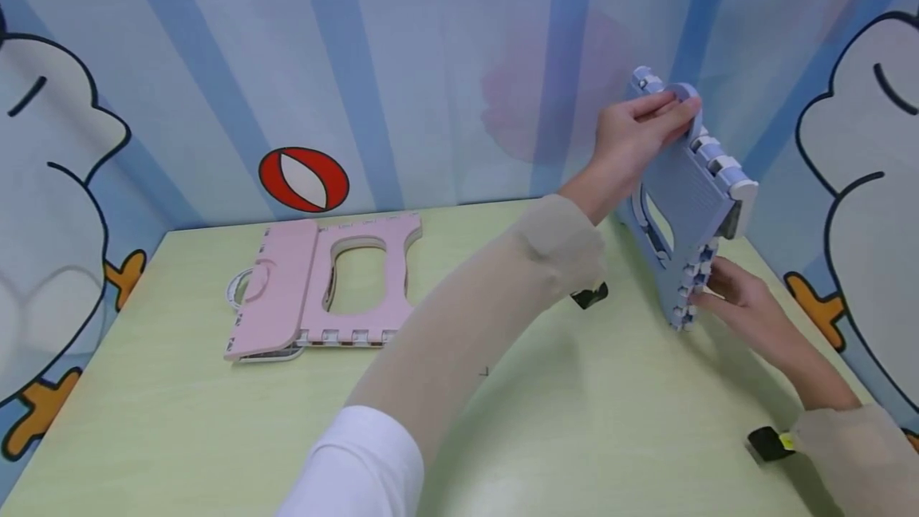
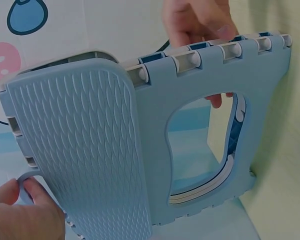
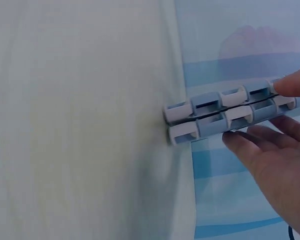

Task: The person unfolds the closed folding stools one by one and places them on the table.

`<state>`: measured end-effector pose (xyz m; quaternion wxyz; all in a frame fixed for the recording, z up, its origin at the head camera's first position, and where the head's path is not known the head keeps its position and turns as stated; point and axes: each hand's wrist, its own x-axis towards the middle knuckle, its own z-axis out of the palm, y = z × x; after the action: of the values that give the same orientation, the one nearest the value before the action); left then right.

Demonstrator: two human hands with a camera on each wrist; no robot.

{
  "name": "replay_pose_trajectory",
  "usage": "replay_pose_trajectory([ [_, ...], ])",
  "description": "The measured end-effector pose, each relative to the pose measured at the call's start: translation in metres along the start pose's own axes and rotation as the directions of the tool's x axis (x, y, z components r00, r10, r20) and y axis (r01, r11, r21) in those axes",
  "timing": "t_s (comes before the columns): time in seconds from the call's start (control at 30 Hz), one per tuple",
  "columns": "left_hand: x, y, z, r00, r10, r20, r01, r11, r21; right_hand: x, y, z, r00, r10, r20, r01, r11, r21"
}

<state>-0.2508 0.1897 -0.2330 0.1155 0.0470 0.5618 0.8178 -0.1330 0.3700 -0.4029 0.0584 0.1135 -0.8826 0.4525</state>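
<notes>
A blue folding stool point(image 1: 675, 190), folded flat, stands on edge at the table's right rear, tilted in the head view. My left hand point(image 1: 635, 138) pinches the loop handle point(image 2: 26, 184) at its upper end, thumb and fingers meeting through the loop. Lower down, my right hand point(image 1: 754, 313) grips the hinged side edge. The right wrist view shows that hand point(image 3: 280, 155) with its thumb over the blue-and-white hinges point(image 3: 225, 110) and its fingers beneath. Textured top panel point(image 2: 85, 145) and oval leg opening both show in the left wrist view.
A pink folding stool point(image 1: 283, 286) lies folded flat on the pale green table point(image 1: 179, 421), at the left rear. Printed fabric walls point(image 1: 445, 62) rise behind the table and along both sides. Small black pieces point(image 1: 770, 443) show beside the wrists.
</notes>
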Motion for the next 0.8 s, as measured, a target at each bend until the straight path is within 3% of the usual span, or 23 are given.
replay_pose_trajectory([
  [0.13,-0.0008,0.0000,-0.0007,1.000,0.003,-0.008,-0.003,1.000,0.020,0.0027,-0.0014,-0.0040,0.998,0.049,-0.048,-0.046,0.997,0.054],
  [0.33,-0.0012,-0.0004,-0.0023,1.000,0.015,-0.002,-0.015,1.000,0.016,0.0054,-0.0016,-0.0058,0.994,0.096,-0.050,-0.089,0.989,0.119],
  [0.63,-0.0006,0.0003,-0.0047,1.000,0.002,0.013,-0.003,0.998,0.055,0.0071,0.0013,-0.0034,0.997,0.019,-0.080,-0.009,0.992,0.124],
  [0.8,-0.0021,0.0004,-0.0054,1.000,0.005,0.023,-0.007,0.992,0.124,0.0064,0.0034,-0.0032,0.996,0.004,-0.091,0.007,0.992,0.123],
])
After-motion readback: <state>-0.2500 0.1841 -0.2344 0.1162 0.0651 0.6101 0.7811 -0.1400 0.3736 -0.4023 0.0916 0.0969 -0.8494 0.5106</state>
